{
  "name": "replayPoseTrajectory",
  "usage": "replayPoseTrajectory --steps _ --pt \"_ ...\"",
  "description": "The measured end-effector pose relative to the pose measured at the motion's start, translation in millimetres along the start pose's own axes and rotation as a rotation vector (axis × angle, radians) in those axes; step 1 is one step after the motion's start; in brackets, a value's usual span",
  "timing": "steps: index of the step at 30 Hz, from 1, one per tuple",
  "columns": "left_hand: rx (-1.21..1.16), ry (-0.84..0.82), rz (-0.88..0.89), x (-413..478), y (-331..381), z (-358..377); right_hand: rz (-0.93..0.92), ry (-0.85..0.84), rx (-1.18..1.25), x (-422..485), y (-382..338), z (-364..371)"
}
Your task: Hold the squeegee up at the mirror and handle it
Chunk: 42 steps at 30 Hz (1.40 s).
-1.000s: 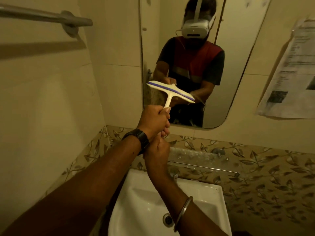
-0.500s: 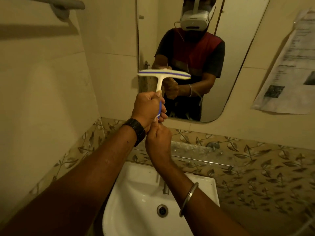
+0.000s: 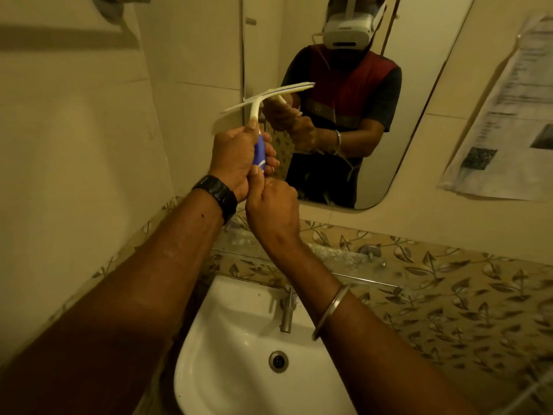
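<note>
1. White and blue plastic squeegee stands raised in front of the mirror, its blade tilted, right end higher.
2. The left hand, with a black watch at its wrist, wraps its fingers round the blue handle.
3. The right hand, curled just below, pinches the handle's bottom end and touches the left hand.
4. Below the forearms sit a white sink and metal tap.
5. A printed paper hangs right of the mirror.
</note>
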State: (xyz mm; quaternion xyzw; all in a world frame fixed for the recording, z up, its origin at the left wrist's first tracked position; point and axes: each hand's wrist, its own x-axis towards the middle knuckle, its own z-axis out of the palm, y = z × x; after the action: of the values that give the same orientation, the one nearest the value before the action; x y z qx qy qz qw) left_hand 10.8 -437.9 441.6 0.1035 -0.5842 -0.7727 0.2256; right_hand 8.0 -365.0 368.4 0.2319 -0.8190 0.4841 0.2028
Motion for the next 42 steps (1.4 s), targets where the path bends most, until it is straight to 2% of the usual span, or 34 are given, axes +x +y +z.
replayPoseTrajectory --steps 10,14,18,23,31,38,42 --pt "-0.122 -0.01 -0.262 -27.1 -95.9 13.8 0.108 -0.166 -0.102 -64.5 76.0 -23.1" --pt "-0.198 -0.024 -0.155 -27.6 -75.0 15.0 -0.006 -0.14 -0.147 -46.3 58.7 -33.2" --pt "-0.304 0.065 -0.077 -9.3 -45.6 4.0 -0.125 -0.155 -0.227 -9.4 32.8 -30.1" --pt "-0.397 0.087 -0.153 2.5 -63.0 9.3 -0.127 -0.204 -0.351 2.6 51.0 -35.1" --pt "-0.397 0.043 -0.296 -26.6 -124.2 42.8 -0.045 -0.274 -0.444 -45.0 107.8 -67.7" --pt "-0.445 0.056 -0.157 -15.1 -73.5 21.0 -0.156 -0.211 -0.367 -12.2 56.5 -55.1" --pt "-0.461 0.1 -0.178 -4.4 -67.6 11.1 -0.136 -0.242 -0.373 -0.5 52.4 -38.2"
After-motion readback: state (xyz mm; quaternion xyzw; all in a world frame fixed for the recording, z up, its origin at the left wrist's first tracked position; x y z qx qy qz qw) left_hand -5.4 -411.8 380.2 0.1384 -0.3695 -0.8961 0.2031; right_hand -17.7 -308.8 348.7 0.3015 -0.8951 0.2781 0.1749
